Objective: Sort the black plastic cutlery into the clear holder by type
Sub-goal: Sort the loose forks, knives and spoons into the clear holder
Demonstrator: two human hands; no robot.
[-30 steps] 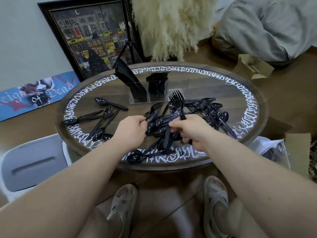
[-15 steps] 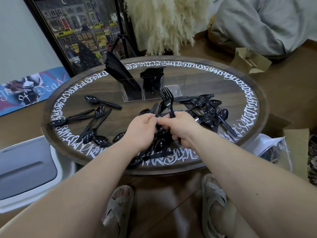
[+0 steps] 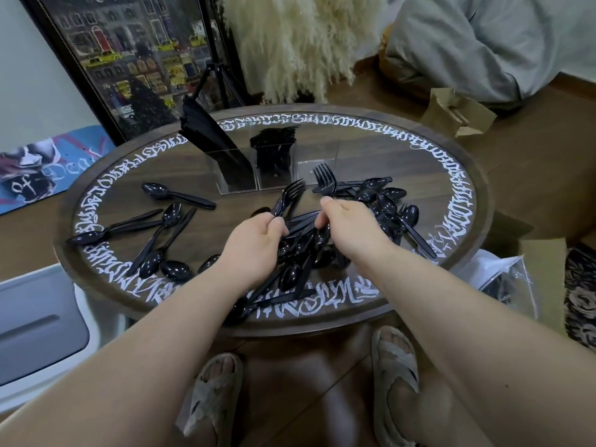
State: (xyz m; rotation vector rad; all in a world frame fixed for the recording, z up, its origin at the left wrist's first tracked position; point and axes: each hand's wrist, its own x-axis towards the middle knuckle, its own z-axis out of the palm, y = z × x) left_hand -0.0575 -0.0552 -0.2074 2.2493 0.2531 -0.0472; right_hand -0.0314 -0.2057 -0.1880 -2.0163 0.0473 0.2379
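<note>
Over the worktop [image 3: 419,175], our left hand [image 3: 258,243] now grips forks [image 3: 290,195] too, like our right hand [image 3: 348,227], ready for the clear holder [image 3: 317,156].

Black cutlery [image 3: 167,217] on a brown table [image 3: 387,162] ringed with white script.

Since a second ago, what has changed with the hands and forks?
The left hand moved in beside the right hand and now grips its own fork, tines up. The right hand keeps its forks. The clear holder and the loose spoons stayed put.
</note>
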